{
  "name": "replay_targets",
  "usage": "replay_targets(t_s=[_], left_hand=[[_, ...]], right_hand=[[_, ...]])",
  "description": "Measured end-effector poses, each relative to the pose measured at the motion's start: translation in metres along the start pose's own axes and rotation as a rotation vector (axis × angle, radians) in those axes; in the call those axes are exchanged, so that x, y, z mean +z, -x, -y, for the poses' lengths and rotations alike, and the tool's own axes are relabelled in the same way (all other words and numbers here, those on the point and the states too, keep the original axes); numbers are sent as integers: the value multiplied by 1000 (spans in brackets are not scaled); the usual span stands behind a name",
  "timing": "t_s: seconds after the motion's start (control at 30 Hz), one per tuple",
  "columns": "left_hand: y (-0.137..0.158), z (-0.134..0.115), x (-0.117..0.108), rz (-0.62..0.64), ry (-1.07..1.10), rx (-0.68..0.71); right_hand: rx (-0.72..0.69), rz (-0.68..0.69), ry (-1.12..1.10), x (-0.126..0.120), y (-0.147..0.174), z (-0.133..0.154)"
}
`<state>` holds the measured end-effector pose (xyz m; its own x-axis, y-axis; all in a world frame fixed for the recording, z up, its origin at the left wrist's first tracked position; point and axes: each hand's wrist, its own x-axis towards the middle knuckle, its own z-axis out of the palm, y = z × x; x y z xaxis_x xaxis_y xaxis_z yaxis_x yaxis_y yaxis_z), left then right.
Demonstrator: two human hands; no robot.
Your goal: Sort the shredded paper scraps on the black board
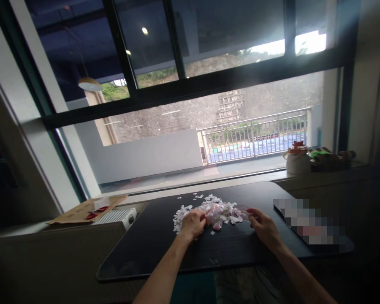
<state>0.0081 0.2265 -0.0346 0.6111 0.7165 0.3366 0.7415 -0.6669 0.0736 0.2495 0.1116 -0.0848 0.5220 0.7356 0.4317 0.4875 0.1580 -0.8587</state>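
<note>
A heap of small white paper scraps [179, 217] lies on the dark table [139, 249], some of the pieces scattered beyond it. Among the scraps is a see-through, pinkish plastic bag [215, 211], its right end stretching out of the heap. My left hand [193, 223] rests at the heap's left side, fingers curled in against the scraps and the bag's near end; what its fingertips grip is hidden. On the other side, my right hand [264, 228] pinches the bag's thin clear edge between thumb and fingers.
A blurred-out flat object [310, 223] lies on the table's right. Beyond the left edge are red-handled scissors [96, 212] on brown paper [72, 213], beside a white ridged box [120, 217]. A white pot [297, 164] and a planter [329, 158] stand on the sill.
</note>
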Motion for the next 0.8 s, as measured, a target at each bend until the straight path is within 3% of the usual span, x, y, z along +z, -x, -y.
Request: replay_targets(t_s=[0.13, 0.3, 0.4, 0.8], left_hand=[[17, -5, -6, -61, -29, -5], [26, -31, -4, -68, 30, 192], [24, -38, 2, -74, 64, 235], [56, 13, 2, -287, 185, 110]], right_hand=[[12, -24, 31, -1, 1, 2], [-9, 27, 48, -2, 5, 9], [-13, 44, 49, -2, 6, 12], [10, 93, 36, -4, 8, 15]])
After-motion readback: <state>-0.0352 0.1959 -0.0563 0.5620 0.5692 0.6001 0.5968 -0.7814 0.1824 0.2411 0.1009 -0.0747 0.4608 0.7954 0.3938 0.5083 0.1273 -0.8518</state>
